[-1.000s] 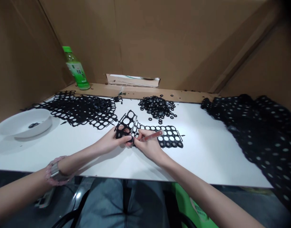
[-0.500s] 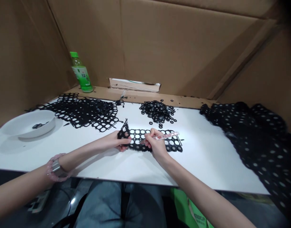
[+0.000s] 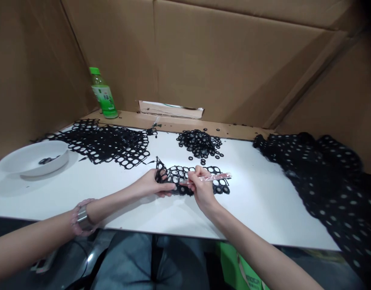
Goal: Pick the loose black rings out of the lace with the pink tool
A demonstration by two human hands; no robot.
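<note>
A strip of black sheet with rows of round holes [image 3: 177, 171] lies on the white table in front of me. My left hand [image 3: 159, 184] pinches its left end, where a corner curls up above my fingers. In my right hand [image 3: 200, 185] is a slim pen-like tool with a pinkish, clear-wrapped handle [image 3: 220, 176]. The tool's tip points left, down at the strip near my left thumb; whether it touches cannot be made out. Along the strip's near edge the circles are still filled with dark discs. Just behind the strip sits a pile of small black rings [image 3: 200, 143].
Black holed netting [image 3: 113, 141] is spread at the back left, beside a white bowl [image 3: 60, 159] with a few dark pieces. A green bottle [image 3: 106, 98] stands behind it. Dotted black sheet [image 3: 318, 181] hangs over the table's right side. Cardboard walls [image 3: 218, 60] enclose the table.
My left hand has shifted right and slightly nearer along the strip, its thumb now extended over the near edge. My right hand and the tool have moved slightly right.
</note>
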